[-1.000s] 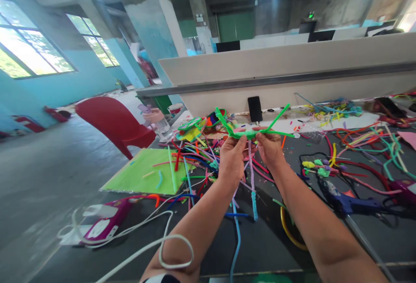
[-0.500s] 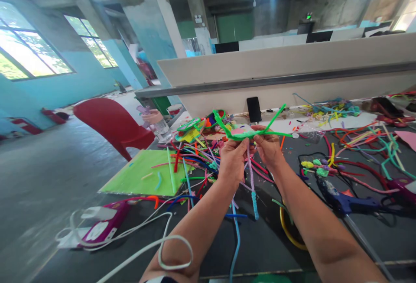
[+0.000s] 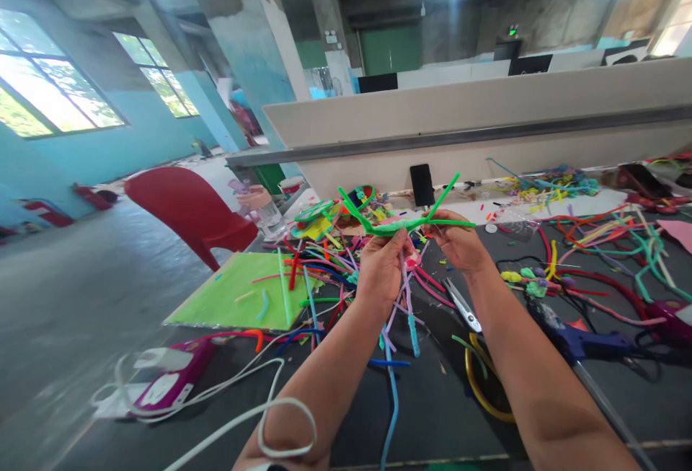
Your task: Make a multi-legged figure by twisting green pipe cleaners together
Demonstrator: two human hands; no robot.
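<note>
A green pipe-cleaner figure (image 3: 393, 227) with spread arms is held up above the cluttered table. A lilac pipe cleaner (image 3: 406, 285) with a pale blue tip hangs down from it. My left hand (image 3: 380, 263) pinches its middle between thumb and fingers. On the right side, my right hand (image 3: 455, 241) has its fingers closed around one of the green pipe-cleaner ends, which sticks out past the hand. Beneath the right wrist lie scissors (image 3: 463, 306), their handle partly behind the forearm. Loose pipe cleaners are spread under both hands.
A green sheet (image 3: 227, 289) lies at the left beside a purple power strip (image 3: 176, 377) with white cables. A blue glue gun (image 3: 587, 340) rests at the right. A phone (image 3: 422, 185) leans against the partition. A water bottle (image 3: 267, 215) stands near a red chair (image 3: 187, 204).
My right hand has moved slightly right, away from the figure's middle, along the green end. The figure has shifted a little left with my left hand. The scissors are now uncovered.
</note>
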